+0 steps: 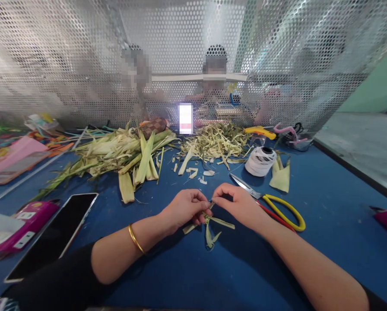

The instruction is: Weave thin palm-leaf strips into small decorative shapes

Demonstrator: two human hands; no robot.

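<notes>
Both hands meet over the middle of a blue table. My left hand [188, 208] has its fingers closed on a small bundle of pale green corn husk strips [209, 235]; the strips fan out below the fingers. Pinched at the upper end of the bundle is my right hand [234, 201], thumb and forefinger together; what lies exactly between its fingertips is too small to make out. Scissors [271, 211] with yellow and red handles lie just beyond the right hand, blades spread. A spool of white thread [261, 161] stands behind them.
Whole corn husks [115, 151] lie heaped at back left, shredded husk [219, 140] at back centre. A phone [54, 233] and a magenta tissue pack [21, 224] are at left. One husk piece [280, 175] lies beside the spool. A perforated metal screen [180, 39] closes the back.
</notes>
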